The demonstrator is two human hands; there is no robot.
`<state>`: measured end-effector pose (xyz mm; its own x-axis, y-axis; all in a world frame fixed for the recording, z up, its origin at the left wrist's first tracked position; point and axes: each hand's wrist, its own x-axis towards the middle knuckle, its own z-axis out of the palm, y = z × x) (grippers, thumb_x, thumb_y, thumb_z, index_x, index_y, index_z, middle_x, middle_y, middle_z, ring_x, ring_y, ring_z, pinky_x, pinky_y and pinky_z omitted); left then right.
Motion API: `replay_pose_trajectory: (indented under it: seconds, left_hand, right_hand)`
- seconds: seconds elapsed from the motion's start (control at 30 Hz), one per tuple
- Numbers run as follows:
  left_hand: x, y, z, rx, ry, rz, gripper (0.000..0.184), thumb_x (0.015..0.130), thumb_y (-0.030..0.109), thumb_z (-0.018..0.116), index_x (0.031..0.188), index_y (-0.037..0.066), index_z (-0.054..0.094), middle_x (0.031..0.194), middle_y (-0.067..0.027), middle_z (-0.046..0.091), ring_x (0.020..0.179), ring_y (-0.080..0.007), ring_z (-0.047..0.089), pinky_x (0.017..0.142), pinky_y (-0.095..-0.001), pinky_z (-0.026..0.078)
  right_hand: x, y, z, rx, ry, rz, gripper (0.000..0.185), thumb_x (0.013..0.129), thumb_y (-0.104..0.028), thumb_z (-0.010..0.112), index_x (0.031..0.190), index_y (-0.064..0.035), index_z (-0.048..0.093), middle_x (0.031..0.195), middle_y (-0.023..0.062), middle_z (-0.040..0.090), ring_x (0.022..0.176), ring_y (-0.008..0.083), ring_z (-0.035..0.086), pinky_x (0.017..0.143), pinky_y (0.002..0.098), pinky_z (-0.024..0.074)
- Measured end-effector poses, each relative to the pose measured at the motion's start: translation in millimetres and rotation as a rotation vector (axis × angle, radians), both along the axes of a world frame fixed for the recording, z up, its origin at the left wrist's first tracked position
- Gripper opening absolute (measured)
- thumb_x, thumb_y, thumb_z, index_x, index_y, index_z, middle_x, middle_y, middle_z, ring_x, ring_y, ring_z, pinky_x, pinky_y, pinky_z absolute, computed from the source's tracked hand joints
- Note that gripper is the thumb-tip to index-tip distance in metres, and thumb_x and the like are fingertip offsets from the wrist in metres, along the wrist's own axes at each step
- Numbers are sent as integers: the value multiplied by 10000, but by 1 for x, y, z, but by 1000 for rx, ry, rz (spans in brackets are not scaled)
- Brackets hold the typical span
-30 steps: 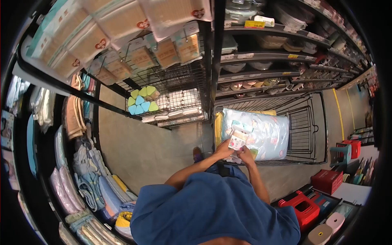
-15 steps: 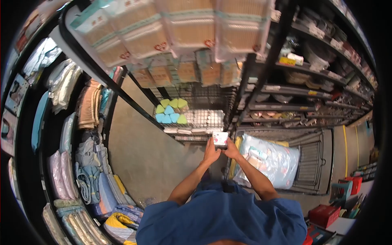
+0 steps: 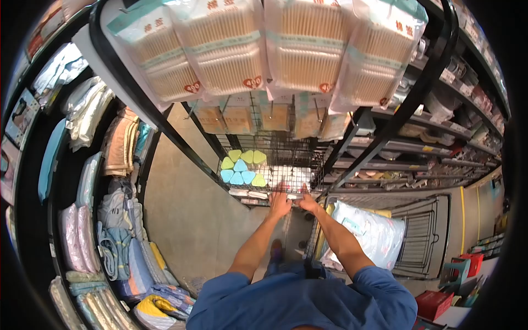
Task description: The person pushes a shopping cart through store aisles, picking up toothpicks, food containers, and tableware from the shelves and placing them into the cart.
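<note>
My left hand (image 3: pixel 280 204) reaches to the front of a black wire basket (image 3: pixel 258 190), fingers stretched forward against its wires. Close beside it on the right, my right hand (image 3: pixel 309 202) also touches the basket's front edge, its index finger extended. White boxed packs (image 3: pixel 291 177) fill the basket's right part, just beyond my fingertips. Green packs (image 3: pixel 253 157) and blue packs (image 3: pixel 240 177) with rounded triangular tops stand in its left part. The small white box is not distinguishable among the white packs.
Cotton swab packs (image 3: pixel 225 49) hang overhead, with smaller packs (image 3: pixel 275 116) below. A shopping cart (image 3: pixel 421 225) holding a plastic-wrapped bedding pack (image 3: pixel 374 231) stands at right. Folded textiles (image 3: pixel 118 143) line the left shelves; more goods fill the right shelves (image 3: pixel 423 132). Grey floor (image 3: pixel 187 220) lies between.
Both hands have moved forward to the basket front. The small white box they held between them no longer shows clearly. The hanging packs appear nearer and the view has shifted.
</note>
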<state>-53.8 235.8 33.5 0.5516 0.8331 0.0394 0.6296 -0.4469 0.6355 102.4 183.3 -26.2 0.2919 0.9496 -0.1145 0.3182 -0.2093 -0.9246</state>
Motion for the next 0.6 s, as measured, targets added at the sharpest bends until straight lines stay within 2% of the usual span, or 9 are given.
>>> replay_pose_trajectory:
  seconds: [0.03, 0.1, 0.17, 0.23, 0.27, 0.37, 0.43, 0.57, 0.6]
  left_hand:
    - [1, 0, 8, -32, 49, 5, 751, 768, 193, 579, 1410, -39, 266, 1435, -207, 344, 1276, -378, 337, 1052, -559, 225]
    - [-3, -9, 1, -41, 69, 26, 748, 766, 177, 592, 1404, -42, 268, 1431, -214, 341, 1298, -390, 311, 1067, -545, 215]
    - [-12, -34, 11, 4, 41, 67, 742, 756, 139, 606, 1393, -51, 279, 1411, -234, 350, 1302, -397, 302, 1079, -531, 213]
    - [-28, -67, 15, 24, -58, 33, 724, 745, 101, 609, 1378, -60, 297, 1378, -257, 374, 1292, -406, 311, 1087, -513, 220]
    - [-41, -85, 5, -8, -102, 13, 716, 747, 100, 606, 1373, -65, 302, 1375, -260, 375, 1288, -411, 316, 1089, -501, 228]
    - [-83, -131, -21, -110, -84, -65, 665, 748, 97, 602, 1342, -74, 354, 1370, -264, 380, 1270, -426, 342, 1080, -463, 274]
    - [-102, -152, -31, -222, -5, -103, 555, 753, 97, 600, 1273, -46, 465, 1322, -260, 446, 1237, -410, 401, 1055, -452, 318]
    - [-102, -165, -14, -375, 68, -300, 415, 778, 81, 580, 1180, -17, 554, 1166, -237, 577, 1097, -371, 541, 970, -435, 417]
    - [-92, -164, -6, -374, -13, -389, 375, 792, 75, 570, 1157, -11, 567, 1090, -221, 612, 1017, -354, 583, 917, -418, 454]
  right_hand:
    - [2, 1, -50, 174, -240, -31, 1001, 784, -44, 653, 1489, -54, -57, 997, 81, 588, 744, 128, 538, 668, 291, 477]
    - [-8, -16, 41, -255, 329, -104, 956, 801, -90, 672, 1499, -68, 20, 1169, 134, 539, 895, 132, 549, 764, 295, 479]
    - [-18, -40, 74, -160, 528, -166, 847, 843, -116, 646, 1496, -75, 109, 1330, 144, 471, 1059, 154, 547, 842, 297, 468]
    - [-17, -76, 71, -36, 546, -156, 724, 874, -110, 608, 1474, -69, 205, 1392, 130, 450, 1137, 182, 545, 853, 301, 476]
    - [-14, -97, 72, -35, 645, -150, 628, 883, -88, 594, 1439, -57, 303, 1339, 95, 519, 1101, 197, 579, 838, 304, 486]
    - [0, -177, 73, -105, 716, -202, 540, 879, -94, 606, 1380, -45, 410, 1291, 88, 559, 1038, 183, 611, 825, 304, 498]
    - [9, -232, 69, -68, 615, -412, 376, 871, -67, 575, 1244, -29, 548, 1130, 81, 645, 902, 151, 633, 745, 283, 512]
    - [34, -324, 58, -157, 652, -899, 280, 855, -70, 568, 1128, -26, 608, 1039, 75, 669, 865, 124, 633, 706, 264, 502]
    - [38, -342, 44, -237, 578, -978, 288, 824, -112, 597, 1086, 6, 617, 1031, 106, 668, 858, 167, 638, 704, 294, 502]
